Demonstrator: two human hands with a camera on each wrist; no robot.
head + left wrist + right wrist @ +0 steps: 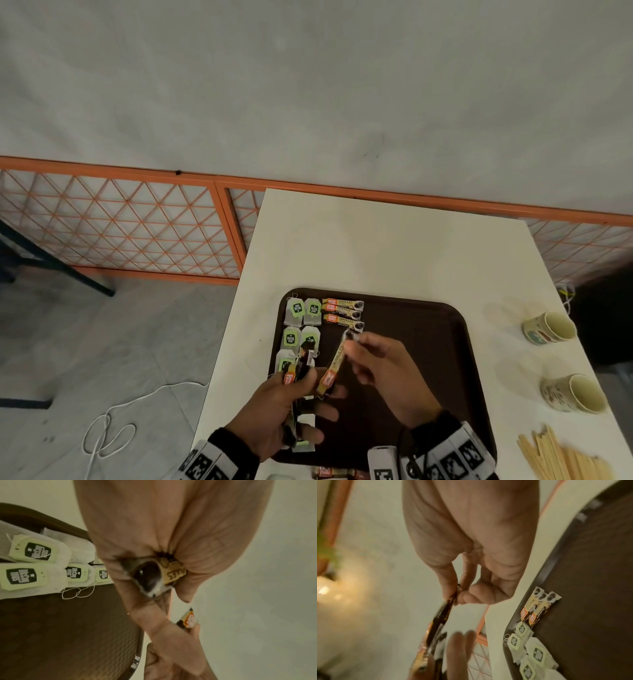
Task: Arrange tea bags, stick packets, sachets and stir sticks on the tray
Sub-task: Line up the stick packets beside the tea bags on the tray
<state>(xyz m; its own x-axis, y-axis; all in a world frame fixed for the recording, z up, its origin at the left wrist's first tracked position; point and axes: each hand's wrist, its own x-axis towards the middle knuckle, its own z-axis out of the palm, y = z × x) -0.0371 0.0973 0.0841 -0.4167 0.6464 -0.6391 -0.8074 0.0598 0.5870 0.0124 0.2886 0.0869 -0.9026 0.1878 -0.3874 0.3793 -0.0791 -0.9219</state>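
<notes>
A dark brown tray [428, 318] lies on the white table. Green-tagged tea bags [303, 310] [32, 552] [537, 654] sit in two columns along its left side. Three orange-ended stick packets [342, 313] [537, 608] lie in a row at its far left. My right hand [380, 363] pinches the dark end of one stick packet [334, 366] [441, 614], held slanted above the tray. My left hand [291, 407] grips a bundle of stick packets [296, 373] [173, 573]; its fingers hide most of them.
Two paper cups [549, 327] [573, 394] lie on their sides on the table right of the tray. A pile of wooden stir sticks [561, 459] is at the near right. More packets [339, 474] lie by the tray's near edge. A white cord [113, 425] trails on the floor.
</notes>
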